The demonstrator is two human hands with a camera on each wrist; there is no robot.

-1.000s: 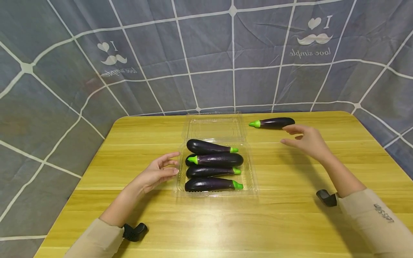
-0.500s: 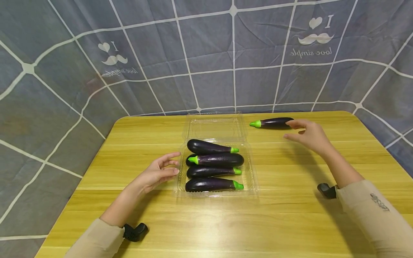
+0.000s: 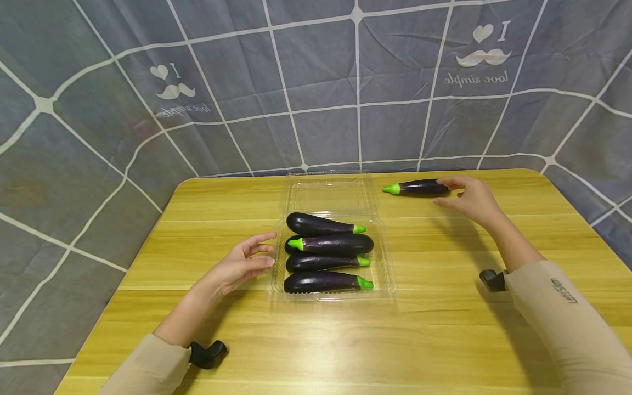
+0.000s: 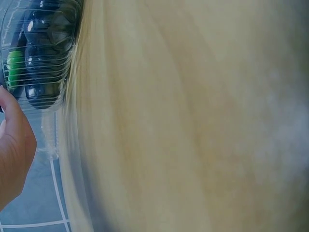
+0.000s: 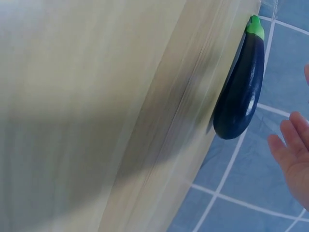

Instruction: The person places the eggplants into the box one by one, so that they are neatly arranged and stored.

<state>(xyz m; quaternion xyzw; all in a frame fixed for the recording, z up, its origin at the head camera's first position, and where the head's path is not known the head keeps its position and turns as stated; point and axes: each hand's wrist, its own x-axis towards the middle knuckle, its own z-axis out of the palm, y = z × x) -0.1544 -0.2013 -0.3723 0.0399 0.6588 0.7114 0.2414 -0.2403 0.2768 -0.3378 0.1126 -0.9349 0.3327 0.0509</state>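
Several eggplants (image 3: 323,282) lay crosswise in the clamshell (image 3: 385,269), presumably for fit; left hand (image 3: 240,264) and right hand (image 3: 473,202), loosely spread, held nothing.

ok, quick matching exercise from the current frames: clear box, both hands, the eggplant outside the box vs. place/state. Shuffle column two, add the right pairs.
Column one
1. clear box
2. right hand
3. loose eggplant
4. left hand

Column two
A. lies on the table outside the box, green stem pointing left
B. at the box's left side
C. at the loose eggplant's stemless end
D. lid open, several eggplants inside

Right pairs: 1-D, 2-C, 3-A, 4-B
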